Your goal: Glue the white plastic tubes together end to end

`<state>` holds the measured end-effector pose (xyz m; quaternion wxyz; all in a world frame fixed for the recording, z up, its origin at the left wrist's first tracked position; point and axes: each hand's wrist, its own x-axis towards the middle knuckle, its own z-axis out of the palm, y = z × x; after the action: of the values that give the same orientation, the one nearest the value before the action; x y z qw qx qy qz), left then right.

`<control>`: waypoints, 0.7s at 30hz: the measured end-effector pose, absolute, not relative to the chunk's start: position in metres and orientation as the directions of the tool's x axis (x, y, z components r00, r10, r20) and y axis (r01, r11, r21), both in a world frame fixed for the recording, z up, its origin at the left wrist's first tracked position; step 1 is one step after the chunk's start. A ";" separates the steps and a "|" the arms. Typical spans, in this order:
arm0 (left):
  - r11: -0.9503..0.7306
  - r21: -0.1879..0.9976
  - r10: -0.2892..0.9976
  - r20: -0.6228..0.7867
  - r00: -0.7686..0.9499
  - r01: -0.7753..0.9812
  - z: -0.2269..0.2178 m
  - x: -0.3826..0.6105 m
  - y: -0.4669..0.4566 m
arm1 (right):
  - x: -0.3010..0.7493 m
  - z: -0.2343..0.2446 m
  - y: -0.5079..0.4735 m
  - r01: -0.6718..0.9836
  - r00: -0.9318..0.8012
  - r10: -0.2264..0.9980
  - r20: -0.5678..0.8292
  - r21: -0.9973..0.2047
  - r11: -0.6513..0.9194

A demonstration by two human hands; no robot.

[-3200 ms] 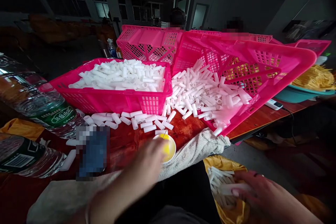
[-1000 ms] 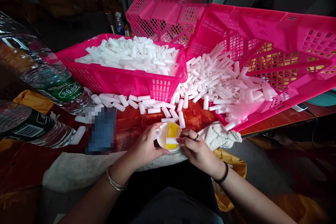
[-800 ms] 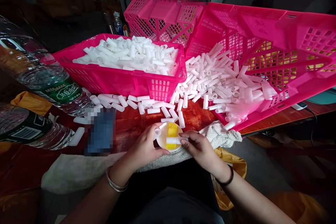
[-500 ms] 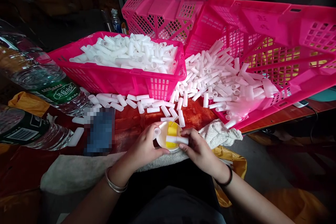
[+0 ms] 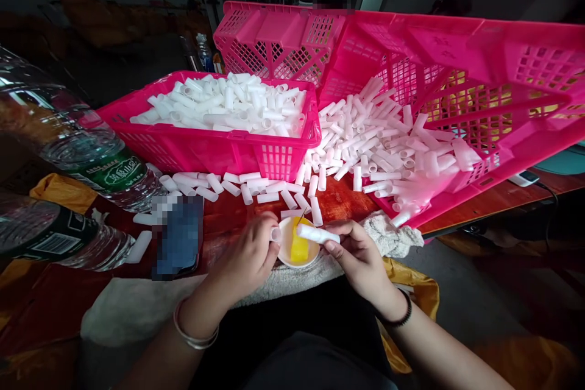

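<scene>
Between my hands sits a small white bowl (image 5: pixel 284 242) with a yellow block (image 5: pixel 299 248) in it; a thin stick or wire rises from it. My right hand (image 5: pixel 361 259) pinches one end of a white plastic tube (image 5: pixel 319 234), held sideways over the bowl. My left hand (image 5: pixel 253 251) is closed round another short white tube (image 5: pixel 275 234), its open end facing the bowl. Several loose white tubes (image 5: pixel 316 211) lie on the red table just beyond the bowl.
A pink basket (image 5: pixel 219 149) heaped with white tubes stands behind. To its right, a tipped pink basket (image 5: pixel 498 103) spills more tubes. Large water bottles (image 5: pixel 121 173) and a dark phone-like slab (image 5: pixel 178 234) are at left. A pale towel (image 5: pixel 393 234) lies along the table edge.
My right hand has moved slightly right and lifted its tube, now tilted, from low across the yellow block. My left hand has drawn a little left, off the bowl's rim. The view has shifted slightly.
</scene>
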<state>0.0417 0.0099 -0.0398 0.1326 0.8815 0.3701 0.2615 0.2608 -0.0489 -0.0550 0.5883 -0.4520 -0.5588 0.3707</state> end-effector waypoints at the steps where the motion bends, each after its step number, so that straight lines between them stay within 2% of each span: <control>1: -0.716 0.372 0.698 0.366 0.615 0.591 -0.032 0.042 0.009 | 0.260 -0.049 -0.049 0.031 0.093 0.954 0.284 -0.959 0.282; 4: -0.788 0.180 0.601 0.429 0.674 0.588 -0.012 0.044 0.005 | 0.260 -0.032 -0.050 0.033 0.035 0.972 0.233 -0.972 0.232; 7: -0.804 -0.019 0.515 0.477 0.712 0.594 -0.003 0.048 -0.002 | 0.262 -0.021 -0.054 0.142 -0.045 0.975 0.219 -0.964 0.223; 10: -0.803 -0.076 0.497 0.461 0.735 0.591 -0.002 0.054 -0.014 | 0.259 -0.013 -0.058 0.229 -0.096 0.967 0.235 -0.940 0.251; 14: -0.793 0.032 0.558 0.439 0.704 0.609 -0.004 0.063 -0.029 | 0.257 -0.007 -0.059 0.297 -0.075 0.955 0.287 -0.908 0.296; 17: -0.766 0.147 0.627 0.391 0.674 0.626 -0.003 0.071 -0.038 | 0.255 -0.007 -0.059 0.414 -0.073 0.917 0.392 -0.825 0.386; 21: -0.675 0.514 0.706 0.242 0.665 0.530 0.001 0.085 -0.055 | 0.245 -0.011 -0.066 0.548 -0.090 0.808 0.582 -0.649 0.529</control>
<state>0.0849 -0.0552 0.0005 0.2044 0.8893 0.3475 0.2159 0.2451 -0.0662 -0.0113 0.4868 -0.4667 -0.7262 0.1337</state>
